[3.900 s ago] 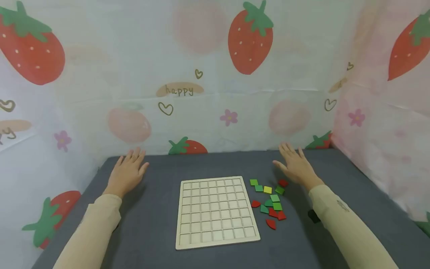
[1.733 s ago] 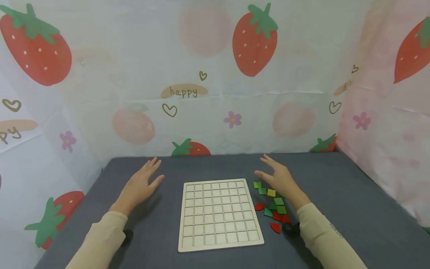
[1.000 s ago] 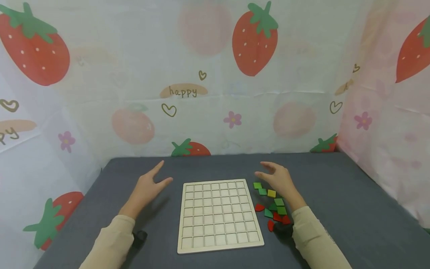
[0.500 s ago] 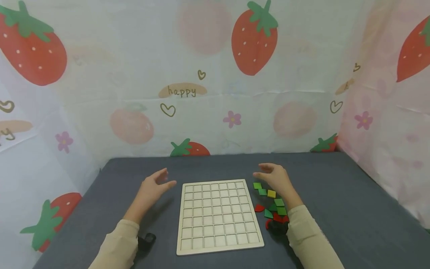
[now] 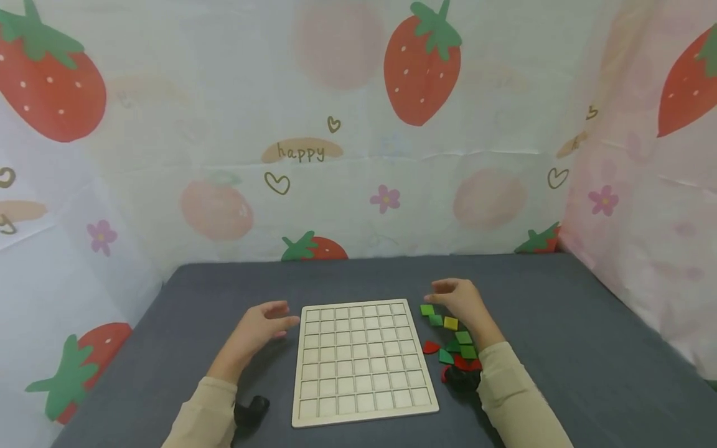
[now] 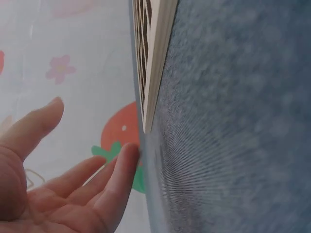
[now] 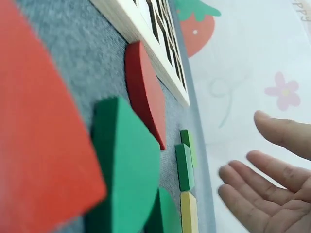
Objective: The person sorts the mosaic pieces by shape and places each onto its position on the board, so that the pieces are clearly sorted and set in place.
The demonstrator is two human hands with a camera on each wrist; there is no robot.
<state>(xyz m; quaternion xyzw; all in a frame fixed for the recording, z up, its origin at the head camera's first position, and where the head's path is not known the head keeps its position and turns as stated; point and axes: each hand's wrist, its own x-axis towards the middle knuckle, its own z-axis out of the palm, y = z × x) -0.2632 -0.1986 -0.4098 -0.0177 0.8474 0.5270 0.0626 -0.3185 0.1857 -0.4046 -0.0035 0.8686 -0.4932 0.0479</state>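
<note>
A pale wooden grid board (image 5: 364,361) lies on the grey table, its cells bare. Left of its upper corner my left hand (image 5: 254,333) hovers, fingers loosely bent and thumb apart, holding nothing. The left wrist view shows the same hand (image 6: 73,199) beside the board's edge (image 6: 158,68). My right hand (image 5: 463,305) is over the far end of the loose coloured tiles, also holding nothing. Nearest to it are a light green tile (image 5: 427,310), a green tile (image 5: 435,320) and a yellow tile (image 5: 450,323). In the right wrist view its fingers (image 7: 243,196) are relaxed and apart from the tiles.
Closer to me lie a red rounded tile (image 5: 431,347), a green curved tile (image 5: 445,356) and several others, partly hidden by the black right wrist camera (image 5: 463,378). Another black wrist camera (image 5: 252,410) sits under the left sleeve. A strawberry-print cloth (image 5: 358,205) stands behind the table.
Both hands have come inward from their wide spread, the left towards the board and the right over the tiles. Their fingers have gone from straight to loosely bent. Board and tiles have stayed put.
</note>
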